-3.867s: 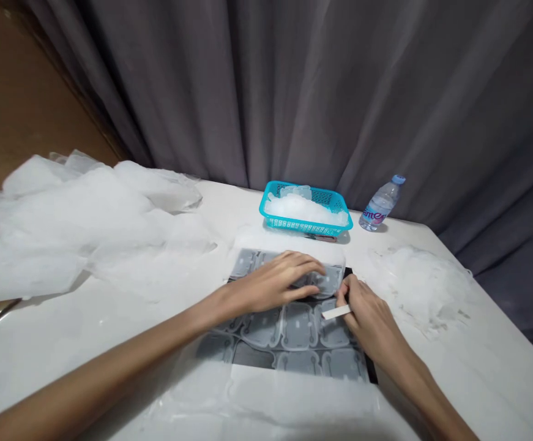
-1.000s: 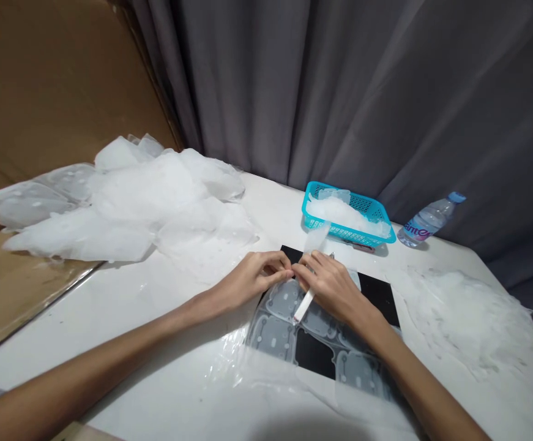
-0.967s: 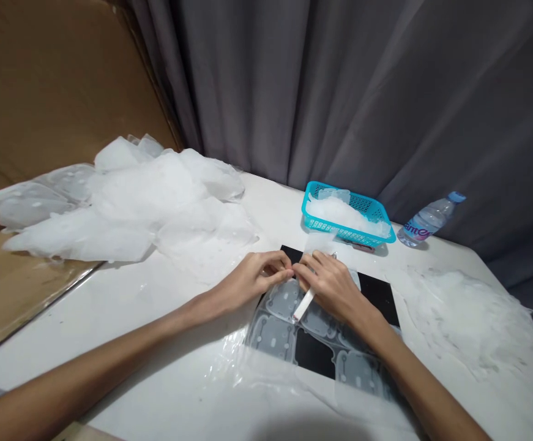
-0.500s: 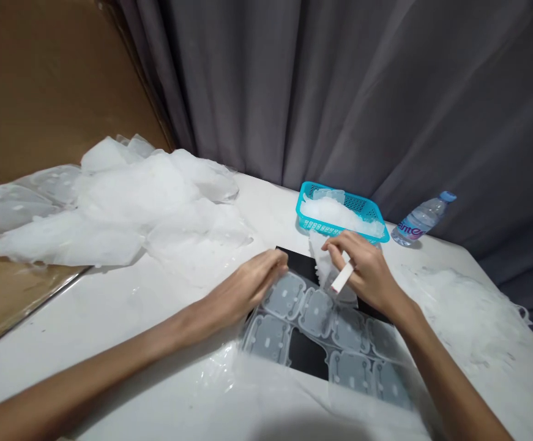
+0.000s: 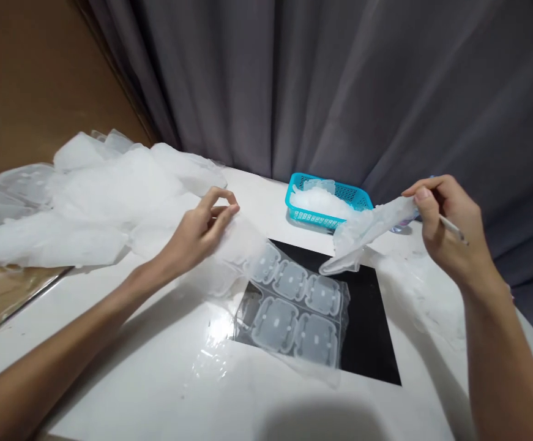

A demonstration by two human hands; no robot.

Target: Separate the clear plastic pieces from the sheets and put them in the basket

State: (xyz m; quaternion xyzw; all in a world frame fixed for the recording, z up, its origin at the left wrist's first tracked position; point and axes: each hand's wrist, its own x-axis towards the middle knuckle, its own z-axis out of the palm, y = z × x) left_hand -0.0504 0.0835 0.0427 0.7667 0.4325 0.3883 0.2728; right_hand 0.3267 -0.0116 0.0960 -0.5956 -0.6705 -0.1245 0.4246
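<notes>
My left hand (image 5: 208,226), thumb and fingertips pinched, holds the lifted corner of a clear plastic sheet (image 5: 309,312). Rows of frosted, rounded-square cut-outs with small holes sit on that sheet, partly over a black mat (image 5: 369,331). My right hand (image 5: 450,229) is raised to the right, pinching a crumpled strip of whitish film (image 5: 376,223) that hangs toward the mat. A thin white pen-like tool (image 5: 453,229) is also tucked in the right hand; its tip is too small to make out.
Behind the mat stands a turquoise basket (image 5: 316,214) with white film scraps. A large pile of frosted sheets (image 5: 110,190) lies left, beside a brown board (image 5: 27,79). Loose clear film (image 5: 422,294) lies right. A bottle is mostly hidden behind my right hand. A grey curtain (image 5: 330,79) hangs behind.
My left hand has moved left and up, drawing the sheet leftward and baring the mat's right side. My right hand has moved right and up with the film strip, away from the sheet.
</notes>
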